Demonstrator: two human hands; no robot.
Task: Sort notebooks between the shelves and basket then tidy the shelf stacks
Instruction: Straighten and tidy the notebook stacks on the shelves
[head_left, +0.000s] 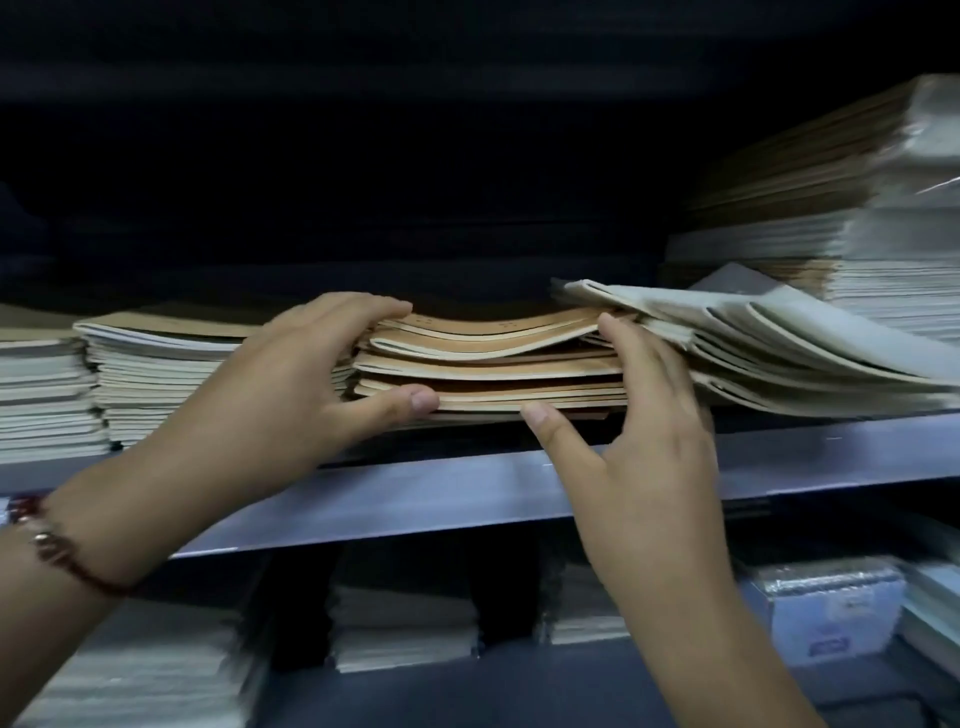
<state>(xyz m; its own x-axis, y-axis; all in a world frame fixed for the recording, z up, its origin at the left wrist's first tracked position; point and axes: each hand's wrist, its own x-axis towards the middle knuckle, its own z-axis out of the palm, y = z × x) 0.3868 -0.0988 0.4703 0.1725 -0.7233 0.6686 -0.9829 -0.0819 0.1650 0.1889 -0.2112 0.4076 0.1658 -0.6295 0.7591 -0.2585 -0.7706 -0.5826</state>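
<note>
A stack of brown-covered notebooks (493, 364) lies on the grey shelf (415, 499), its top few sagging in the middle. My left hand (291, 379) grips the stack's left end, fingers over the top and thumb under the bottom edge. My right hand (644, 410) holds the right end, fingers against the side and thumb at the lower front edge; it is motion-blurred. No basket is in view.
A stack of pale notebooks (156, 374) sits left of the brown one, with another (41, 395) at the far left. Slumped white notebooks (779, 343) lean in from the right below a tall wrapped pile (857, 208). The lower shelf holds more stacks (405, 634) and a wrapped packet (831, 613).
</note>
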